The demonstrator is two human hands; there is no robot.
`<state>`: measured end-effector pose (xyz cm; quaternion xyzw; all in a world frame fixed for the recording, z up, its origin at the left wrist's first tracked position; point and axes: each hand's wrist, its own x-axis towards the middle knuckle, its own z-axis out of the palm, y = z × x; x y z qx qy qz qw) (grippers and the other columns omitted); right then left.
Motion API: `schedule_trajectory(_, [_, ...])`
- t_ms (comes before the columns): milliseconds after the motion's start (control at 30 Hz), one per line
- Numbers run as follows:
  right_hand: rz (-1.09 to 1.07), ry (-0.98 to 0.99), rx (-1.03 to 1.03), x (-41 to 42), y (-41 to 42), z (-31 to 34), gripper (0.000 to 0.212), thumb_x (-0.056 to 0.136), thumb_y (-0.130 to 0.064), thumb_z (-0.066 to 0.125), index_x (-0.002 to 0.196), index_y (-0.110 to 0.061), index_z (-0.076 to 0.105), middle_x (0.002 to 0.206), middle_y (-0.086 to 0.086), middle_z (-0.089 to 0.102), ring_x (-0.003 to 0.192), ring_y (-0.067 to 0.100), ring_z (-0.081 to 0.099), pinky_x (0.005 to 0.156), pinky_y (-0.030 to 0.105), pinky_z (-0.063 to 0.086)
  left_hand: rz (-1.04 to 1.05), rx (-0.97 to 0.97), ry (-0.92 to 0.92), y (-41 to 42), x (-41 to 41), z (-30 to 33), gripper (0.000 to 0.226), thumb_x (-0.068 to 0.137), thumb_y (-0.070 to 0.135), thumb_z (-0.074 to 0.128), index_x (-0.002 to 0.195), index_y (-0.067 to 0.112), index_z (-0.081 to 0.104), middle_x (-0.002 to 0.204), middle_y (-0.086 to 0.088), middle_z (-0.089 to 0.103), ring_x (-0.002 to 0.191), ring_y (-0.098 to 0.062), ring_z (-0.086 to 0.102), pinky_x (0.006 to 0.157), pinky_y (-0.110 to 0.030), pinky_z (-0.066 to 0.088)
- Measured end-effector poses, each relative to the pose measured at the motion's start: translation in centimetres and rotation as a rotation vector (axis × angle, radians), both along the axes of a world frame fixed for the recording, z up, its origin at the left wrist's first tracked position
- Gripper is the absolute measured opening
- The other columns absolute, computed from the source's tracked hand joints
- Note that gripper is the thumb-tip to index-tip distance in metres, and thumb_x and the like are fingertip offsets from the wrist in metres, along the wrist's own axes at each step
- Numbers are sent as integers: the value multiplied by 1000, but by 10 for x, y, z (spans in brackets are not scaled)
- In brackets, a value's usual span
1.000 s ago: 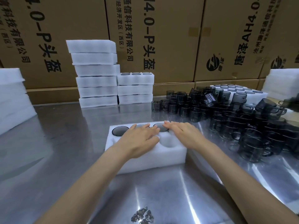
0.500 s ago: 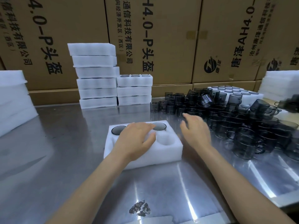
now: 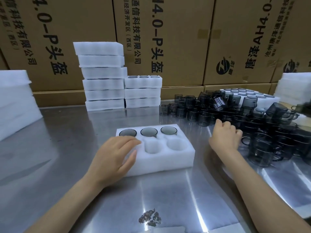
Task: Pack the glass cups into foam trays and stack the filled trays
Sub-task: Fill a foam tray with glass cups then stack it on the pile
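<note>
Your left hand [image 3: 114, 158] lies flat on the near left corner of the foam tray [image 3: 168, 163], fingers straight, gripping nothing. Just past your fingertips, three dark cups [image 3: 149, 132] sit in the tray's far row. Two holes beside your thumb have no cups. Your right hand [image 3: 225, 137] is off the tray, fingers curled at the edge of the cup pile [image 3: 262, 132]. You cannot tell if it grips one.

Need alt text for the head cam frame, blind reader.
A person's left hand rests on a white foam tray holding three dark glass cups in its far row, while the right hand reaches into a pile of loose cups on a steel table.
</note>
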<state>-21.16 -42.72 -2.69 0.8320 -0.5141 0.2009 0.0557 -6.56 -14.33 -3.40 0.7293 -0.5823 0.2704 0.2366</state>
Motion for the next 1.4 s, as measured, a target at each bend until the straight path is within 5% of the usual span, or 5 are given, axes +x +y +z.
schedule_trajectory(200, [364, -123, 74, 11, 14, 4, 52, 87, -3, 50, 136, -16, 43, 126, 5, 57, 114, 30, 53, 86, 38, 45, -18, -178, 258, 2, 7, -11, 49, 95, 40, 26, 124, 16, 58, 127, 16, 53, 119, 5, 40, 101, -8, 24])
schedule_trajectory(533, [516, -91, 321, 16, 8, -6, 64, 85, -37, 63, 143, -28, 37, 144, 2, 39, 129, 22, 41, 96, 33, 36, -25, -462, 830, -2, 17, -14, 40, 91, 50, 24, 113, 37, 55, 117, 25, 55, 113, 9, 47, 95, -16, 34])
schedule_trajectory(767, [485, -710, 108, 14, 44, 21, 52, 70, -52, 72, 115, -32, 53, 107, -5, 47, 91, 13, 55, 72, 28, 39, 27, -447, 1026, -6, 29, -19, 48, 95, 53, 26, 122, 27, 57, 123, 10, 56, 117, -3, 50, 103, -33, 38])
schedule_trajectory(967, [791, -757, 208, 30, 125, 32, 47, 64, -50, 75, 96, -33, 46, 90, -18, 59, 82, -2, 57, 69, 23, 45, 33, -380, 966, -11, 39, -24, 32, 103, 20, 31, 122, 23, 56, 125, 13, 51, 103, 27, 40, 83, 7, 25])
schedule_trajectory(1400, [956, -525, 233, 85, 185, 11, 43, 75, -49, 67, 116, -38, 58, 101, -16, 61, 97, -1, 56, 79, 24, 48, 58, -246, 757, -4, 39, -24, 34, 99, 10, 35, 128, 7, 52, 130, -6, 51, 123, -18, 44, 108, -33, 31])
